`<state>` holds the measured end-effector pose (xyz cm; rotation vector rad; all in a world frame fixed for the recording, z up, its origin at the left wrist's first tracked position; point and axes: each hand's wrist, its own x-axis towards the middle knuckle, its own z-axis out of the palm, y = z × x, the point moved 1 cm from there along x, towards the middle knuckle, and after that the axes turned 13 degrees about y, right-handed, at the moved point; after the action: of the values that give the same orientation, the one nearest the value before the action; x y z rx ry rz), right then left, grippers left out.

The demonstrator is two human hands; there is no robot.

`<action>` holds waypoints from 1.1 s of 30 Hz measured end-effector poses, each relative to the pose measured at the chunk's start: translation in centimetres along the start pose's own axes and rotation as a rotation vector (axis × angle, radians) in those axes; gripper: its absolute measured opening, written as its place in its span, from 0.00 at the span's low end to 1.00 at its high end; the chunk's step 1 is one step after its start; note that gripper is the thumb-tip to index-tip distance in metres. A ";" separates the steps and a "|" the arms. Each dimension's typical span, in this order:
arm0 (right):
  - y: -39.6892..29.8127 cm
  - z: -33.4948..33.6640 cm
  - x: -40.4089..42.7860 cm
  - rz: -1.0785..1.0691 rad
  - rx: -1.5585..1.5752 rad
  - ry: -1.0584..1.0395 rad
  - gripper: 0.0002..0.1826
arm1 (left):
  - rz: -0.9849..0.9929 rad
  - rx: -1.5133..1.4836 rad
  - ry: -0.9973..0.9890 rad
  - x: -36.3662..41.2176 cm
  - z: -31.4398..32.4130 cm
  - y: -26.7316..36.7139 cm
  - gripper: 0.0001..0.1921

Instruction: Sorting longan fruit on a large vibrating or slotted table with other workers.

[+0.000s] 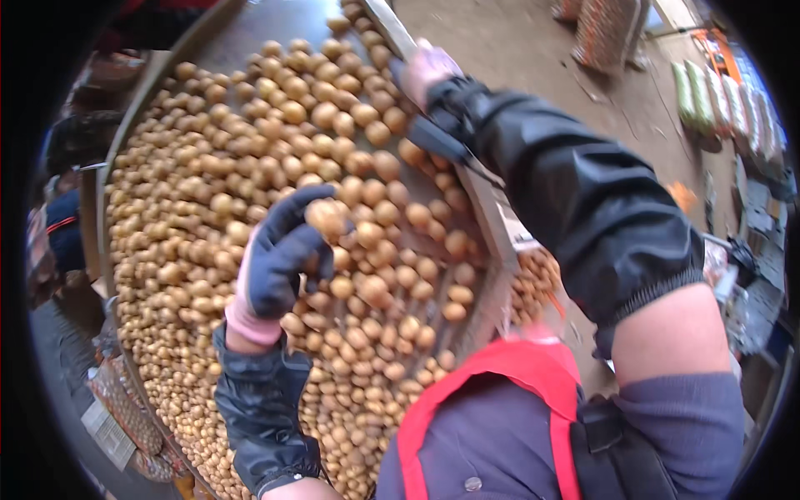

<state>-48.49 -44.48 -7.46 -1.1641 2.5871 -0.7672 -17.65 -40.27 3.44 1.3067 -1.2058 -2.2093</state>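
A broad heap of yellow-brown potatoes (pixel 206 181) covers the metal sorting table (pixel 275 22) before me. My left hand (pixel 284 250), in a navy and pink work glove, is over the heap with one larger potato (pixel 326 219) at its fingers. My right hand (pixel 428 70), also gloved, rests at the table's raised rim (pixel 390 25) on the far right. Blur and the angle hide its fingers, so I cannot tell whether it grips the rim. Larger potatoes lie toward the right side, many small ones toward the left and near edge.
Filled mesh sacks (pixel 606 37) stand on the floor at the upper right, near a row of green and white packed bags (pixel 719 100). More potatoes (pixel 534 281) sit beyond the right rim. Another person's dark sleeve (pixel 65 219) shows at the left, with filled sacks (pixel 125 400) below.
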 end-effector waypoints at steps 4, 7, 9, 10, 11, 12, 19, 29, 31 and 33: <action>-1.6 0.2 -0.2 0.176 0.032 -0.119 0.22 | 0.207 0.369 -0.274 -4.8 11.2 -8.6 0.23; 0.7 -1.5 -0.5 0.144 0.130 -0.143 0.20 | 0.283 0.452 -0.472 -5.2 19.4 -14.7 0.22; -0.9 -2.9 -1.1 0.204 0.138 -0.142 0.20 | 0.396 0.483 -0.471 -5.6 22.3 -16.2 0.19; 0.9 -1.3 1.0 0.021 -0.037 -0.047 0.21 | 0.354 0.692 -0.611 -5.3 24.5 -16.3 0.20; 0.6 -1.6 0.2 0.123 0.054 -0.081 0.23 | 0.424 0.829 -0.669 -4.9 25.8 -18.0 0.21; -1.2 -0.3 -0.6 0.037 -0.041 -0.042 0.22 | 0.373 0.970 -0.648 -4.7 25.6 -19.6 0.25; 1.4 0.9 0.0 0.048 -0.140 -0.032 0.23 | 1.114 0.892 -0.240 -5.6 16.4 -14.7 0.25; -0.6 1.1 -1.2 0.121 -0.118 -0.063 0.28 | 0.515 1.472 0.753 5.1 -5.3 -6.7 0.38; 0.1 0.7 -0.9 0.123 -0.136 -0.052 0.28 | 0.575 1.478 0.738 7.3 -3.7 -6.2 0.38; 0.7 1.0 -0.5 0.109 -0.149 -0.025 0.28 | 0.611 1.360 0.643 9.0 -1.7 -5.5 0.37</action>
<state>-48.23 -44.13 -8.70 -1.0526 2.6995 -0.5421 -20.26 -43.41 -6.43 1.4650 -2.3946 -0.2917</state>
